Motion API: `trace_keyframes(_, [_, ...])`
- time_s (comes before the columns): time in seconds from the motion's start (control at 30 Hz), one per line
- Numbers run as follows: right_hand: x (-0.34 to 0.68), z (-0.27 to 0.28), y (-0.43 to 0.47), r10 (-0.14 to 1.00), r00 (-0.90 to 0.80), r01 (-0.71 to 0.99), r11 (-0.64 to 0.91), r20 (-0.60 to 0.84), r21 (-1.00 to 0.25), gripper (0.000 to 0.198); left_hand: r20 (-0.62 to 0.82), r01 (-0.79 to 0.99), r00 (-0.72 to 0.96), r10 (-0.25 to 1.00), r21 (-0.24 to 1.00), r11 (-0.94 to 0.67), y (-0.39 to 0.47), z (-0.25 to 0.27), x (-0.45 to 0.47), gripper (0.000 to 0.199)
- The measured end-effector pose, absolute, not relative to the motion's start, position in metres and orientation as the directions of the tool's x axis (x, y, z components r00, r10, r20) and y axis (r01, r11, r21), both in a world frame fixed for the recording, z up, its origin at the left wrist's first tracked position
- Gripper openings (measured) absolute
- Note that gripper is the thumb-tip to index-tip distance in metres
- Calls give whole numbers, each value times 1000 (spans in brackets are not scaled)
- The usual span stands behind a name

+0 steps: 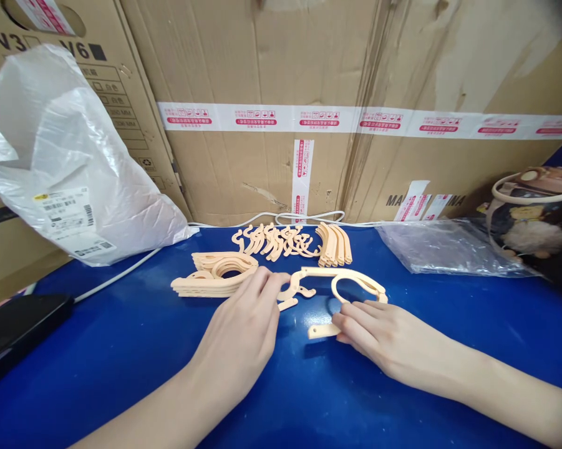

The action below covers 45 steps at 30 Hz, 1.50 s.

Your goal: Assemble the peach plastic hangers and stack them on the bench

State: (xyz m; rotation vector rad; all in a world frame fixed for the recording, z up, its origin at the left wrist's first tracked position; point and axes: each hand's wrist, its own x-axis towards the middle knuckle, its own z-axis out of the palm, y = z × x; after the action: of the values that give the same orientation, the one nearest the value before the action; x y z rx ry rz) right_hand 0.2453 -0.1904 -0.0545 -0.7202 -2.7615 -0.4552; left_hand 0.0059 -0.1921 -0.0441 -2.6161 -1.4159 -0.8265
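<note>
Cream plastic parts of folding hangers lie about both hands on the blue table. My left hand [247, 318] is closed, its fingertips at a curved hanger hook [294, 285]; the thumb side is partly hidden. My right hand [378, 337] is wrapped round a folding hanger [358, 277], whose one arm reaches left to the hook and whose other end sticks out low to the left. Small pieces [306, 292] show between the hands. Left of my left hand, a stack of hangers [210, 285] lies flat, partly covered by the fingers.
Behind are a pile of loose hooks [274, 242] and a bundle of hanger arms [334, 244]. A white plastic bag [75, 162] and a black phone-like object [23, 330] stand left. Clear plastic wrap [449, 246] lies right. Cardboard boxes [252, 168] wall the back, fronted by a white cable [257, 218].
</note>
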Motion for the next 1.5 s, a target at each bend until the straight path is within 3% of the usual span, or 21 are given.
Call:
trace_keyframes(0.13, [248,-56,-188,452,-827,531,823,335,200,24,322,813,359,876,352,-463,-195,-41,12,26])
trace_keyframes(0.3, [250,-58,-192,519,-808,560,824,277,88,29,176,766,442,879,435,-473,-200,-38,15,30])
trace_keyframes(0.47, [249,-57,-193,495,-801,550,830,337,87,29,156,698,552,819,451,-556,-203,-39,15,20])
trace_keyframes(0.83, [246,-53,-192,483,-790,550,830,376,89,29,147,632,662,735,418,-653,-199,-39,14,23])
trace_keyframes(0.93, [245,-53,-193,493,-784,557,827,378,75,31,141,633,692,708,352,-689,-200,-40,14,22])
trace_keyframes(1.23, [245,-55,-196,518,-782,547,837,346,-17,27,141,656,750,646,-41,-753,-196,-48,15,14])
trace_keyframes(1.5, [245,-51,-197,578,-773,559,816,262,-150,26,291,580,812,506,-305,-756,-199,-54,13,29])
